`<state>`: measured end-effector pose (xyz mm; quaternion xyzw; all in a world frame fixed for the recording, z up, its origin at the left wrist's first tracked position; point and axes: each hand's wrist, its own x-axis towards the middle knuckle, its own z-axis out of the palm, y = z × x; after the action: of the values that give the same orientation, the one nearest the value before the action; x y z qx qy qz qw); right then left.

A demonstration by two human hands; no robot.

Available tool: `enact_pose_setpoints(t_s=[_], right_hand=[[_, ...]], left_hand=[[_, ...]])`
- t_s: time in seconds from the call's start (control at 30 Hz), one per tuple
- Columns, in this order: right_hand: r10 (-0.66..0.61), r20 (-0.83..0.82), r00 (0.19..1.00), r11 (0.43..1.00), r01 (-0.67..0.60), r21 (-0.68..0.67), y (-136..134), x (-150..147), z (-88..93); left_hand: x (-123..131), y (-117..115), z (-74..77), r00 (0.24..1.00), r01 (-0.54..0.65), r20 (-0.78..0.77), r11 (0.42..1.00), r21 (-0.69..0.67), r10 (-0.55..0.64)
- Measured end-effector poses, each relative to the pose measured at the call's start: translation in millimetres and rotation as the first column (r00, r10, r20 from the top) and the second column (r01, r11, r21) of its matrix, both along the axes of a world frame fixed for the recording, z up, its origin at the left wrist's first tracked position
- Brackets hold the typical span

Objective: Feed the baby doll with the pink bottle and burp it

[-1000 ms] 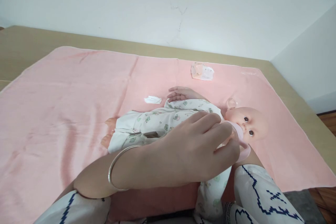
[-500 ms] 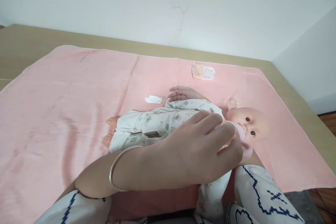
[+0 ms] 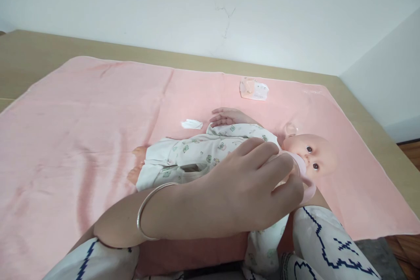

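A baby doll [image 3: 226, 140] in a white printed outfit lies on its back across my right arm, its head to the right. My left hand [image 3: 259, 179], a silver bangle on its wrist, is closed round a baby bottle [image 3: 300, 164] with a pink collar and pink handle. The bottle's top is at the doll's mouth; my fingers hide most of its body. From under the doll, my right hand [image 3: 229, 116] comes out on the far side, fingers stretched out beside the doll's sleeve and holding nothing.
A pink mat [image 3: 108, 109] covers much of the wooden table [image 3: 42, 48]. Beyond the doll lie a small folded white cloth [image 3: 192, 124] and a printed packet [image 3: 254, 89]. A clear rounded piece [image 3: 291, 129] sits near the doll's head. A white wall [image 3: 147, 13] stands behind.
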<state>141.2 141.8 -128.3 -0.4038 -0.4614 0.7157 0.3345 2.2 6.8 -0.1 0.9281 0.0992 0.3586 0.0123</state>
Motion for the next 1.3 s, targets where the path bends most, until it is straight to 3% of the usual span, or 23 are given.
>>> enact_pose_setpoints(t_s=[0.37, 0.9, 1.3], right_hand=[[0.057, 0.033, 0.998, 0.998, -0.057, -0.003, 3.6, 2.6, 2.8], [-0.031, -0.068, 0.997, 0.999, 0.028, -0.035, 7.4, -0.7, -3.4], [-0.023, -0.064, 0.998, 0.999, 0.020, -0.050, 5.3, 0.2, -0.8]], left_hand=[[-2.1, -0.2, -1.4, 1.000, -0.005, -0.019, 1.000, -0.001, 0.005], [-3.4, -0.3, 0.0, 0.999, -0.019, -0.032, 1.000, 0.024, 0.019], [-4.0, -0.7, -0.8, 1.000, -0.011, -0.027, 0.999, 0.037, 0.012]])
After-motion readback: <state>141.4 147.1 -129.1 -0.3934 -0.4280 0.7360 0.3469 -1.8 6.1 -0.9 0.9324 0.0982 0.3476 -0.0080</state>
